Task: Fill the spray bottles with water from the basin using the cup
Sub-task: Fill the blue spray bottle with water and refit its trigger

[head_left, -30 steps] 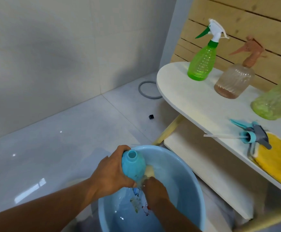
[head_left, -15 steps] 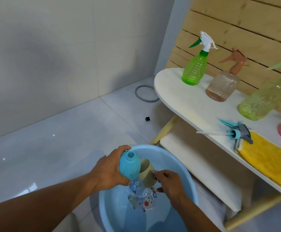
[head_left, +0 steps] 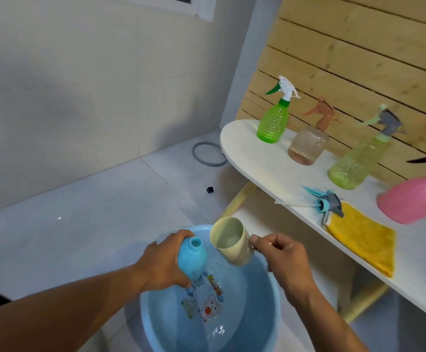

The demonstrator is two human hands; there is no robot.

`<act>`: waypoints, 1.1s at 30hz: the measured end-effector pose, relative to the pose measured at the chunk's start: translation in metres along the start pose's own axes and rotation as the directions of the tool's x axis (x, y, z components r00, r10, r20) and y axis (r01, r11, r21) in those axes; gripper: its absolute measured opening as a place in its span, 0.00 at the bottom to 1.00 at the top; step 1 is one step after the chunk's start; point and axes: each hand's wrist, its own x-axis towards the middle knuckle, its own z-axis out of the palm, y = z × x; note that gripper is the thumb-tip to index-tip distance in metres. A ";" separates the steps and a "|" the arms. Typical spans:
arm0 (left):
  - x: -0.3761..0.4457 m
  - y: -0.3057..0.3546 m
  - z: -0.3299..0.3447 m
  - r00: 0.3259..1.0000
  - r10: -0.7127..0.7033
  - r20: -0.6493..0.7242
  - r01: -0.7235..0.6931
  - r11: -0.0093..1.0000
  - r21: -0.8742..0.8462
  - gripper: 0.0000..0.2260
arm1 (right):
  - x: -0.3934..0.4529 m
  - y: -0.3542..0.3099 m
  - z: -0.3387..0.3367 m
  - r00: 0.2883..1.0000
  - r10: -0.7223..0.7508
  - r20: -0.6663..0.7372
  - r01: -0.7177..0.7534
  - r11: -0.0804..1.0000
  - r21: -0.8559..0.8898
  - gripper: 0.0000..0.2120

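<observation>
My left hand [head_left: 162, 262] grips a blue spray bottle [head_left: 192, 259] with no spray head, its mouth open and tilted up over the blue basin [head_left: 274, 313] of water. My right hand [head_left: 283, 260] holds a beige cup [head_left: 231, 241] by its handle, lifted above the water, with its rim close beside the bottle's mouth. Water shows inside the cup. The bottle's blue and grey spray head [head_left: 325, 201] lies on the white table [head_left: 257, 161].
On the table stand a green bottle [head_left: 274, 120], a brownish clear bottle [head_left: 308, 146], a pale green bottle [head_left: 356, 161] and a pink bottle [head_left: 412, 199]. A yellow cloth [head_left: 364, 237] lies near the edge. A grey ring [head_left: 208, 153] and a small black piece [head_left: 210, 190] lie on the floor.
My right hand has raised the cup out of the basin water and brought it up beside the bottle's mouth. The left hand keeps holding the bottle over the basin.
</observation>
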 end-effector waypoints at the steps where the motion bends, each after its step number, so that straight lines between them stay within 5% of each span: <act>1: 0.000 0.002 0.001 1.000 0.000 0.005 0.000 1.000 0.005 0.45 | -0.003 -0.006 -0.002 1.000 -0.024 -0.007 0.024 1.000 -0.011 0.16; 10: 0.003 0.014 0.004 1.000 0.027 0.013 -0.028 0.999 0.042 0.48 | -0.027 -0.044 -0.005 0.972 -0.237 0.001 0.234 0.960 -0.151 0.11; 18: 0.002 0.020 0.001 0.998 0.057 -0.012 -0.056 0.996 0.065 0.48 | -0.032 -0.053 0.001 0.898 -0.440 -0.008 0.399 0.822 -0.406 0.11; 33: 0.004 0.023 0.001 0.998 0.067 -0.016 -0.066 0.995 0.069 0.47 | -0.033 -0.054 0.004 0.810 -0.586 0.036 0.494 0.648 -0.580 0.07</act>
